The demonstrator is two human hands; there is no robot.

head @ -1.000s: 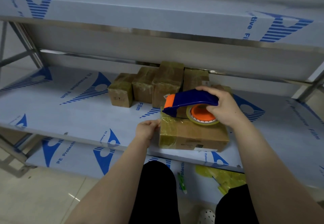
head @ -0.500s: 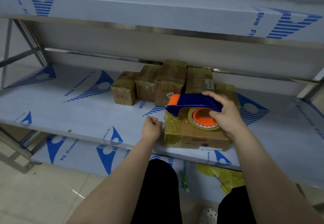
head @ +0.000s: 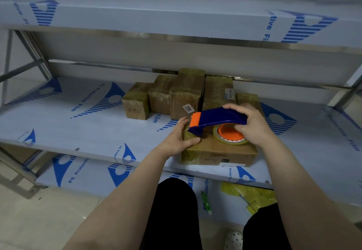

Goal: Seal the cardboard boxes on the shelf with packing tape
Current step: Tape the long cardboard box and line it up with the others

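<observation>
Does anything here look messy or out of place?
Yes, on the lower shelf: a crumpled heap of yellowish film lies loose near a green pen-like thing, like discarded scraps. The boxes at the back stand pushed together at uneven heights, wrapped in wrinkled tape. Nothing looks spilled or broken.

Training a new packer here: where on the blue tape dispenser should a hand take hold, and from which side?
Grip the tape dispenser by the rear of its arched blue handle, coming from above on the right, as the right hand does. The roll hangs beneath that end, and the orange cutter end points left over the box, well clear of that grip.
</observation>
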